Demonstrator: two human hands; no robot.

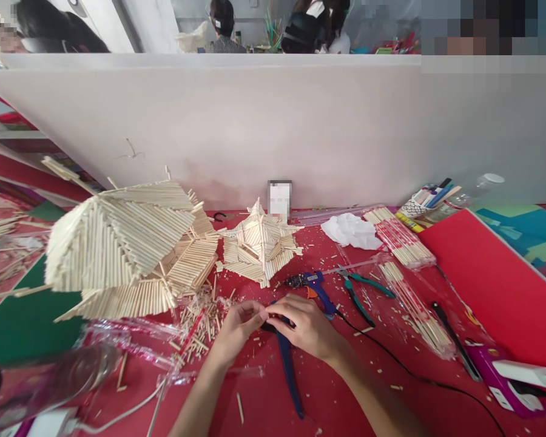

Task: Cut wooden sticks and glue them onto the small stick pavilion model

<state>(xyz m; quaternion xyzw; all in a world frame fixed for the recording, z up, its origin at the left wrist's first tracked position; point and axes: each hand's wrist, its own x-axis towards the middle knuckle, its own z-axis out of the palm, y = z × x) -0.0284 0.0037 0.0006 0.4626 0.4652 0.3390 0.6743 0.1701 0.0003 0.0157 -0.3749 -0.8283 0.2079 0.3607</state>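
My left hand (241, 325) and my right hand (303, 321) meet at the fingertips over the red table. Both are closed in a pinch, and whatever lies between the fingers is too small or hidden to name. Beneath my right hand rests a tool with dark blue handles (289, 376), its head mostly covered. A blue glue gun (316, 285) lies just beyond. Left of my left hand is a heap of short cut sticks (200, 321). Behind it stand a large stick-built model with a sloping roof (127, 230) and a smaller, pointed stick model (261, 240).
Green-handled pliers (364, 291), packs of sticks (400, 237) and crumpled white tissue (351, 230) lie to the right. A black cable (404, 367) runs toward a purple power strip (505, 376). A clear bottle (68, 376) is at front left. A pale partition (255, 121) closes off the back.
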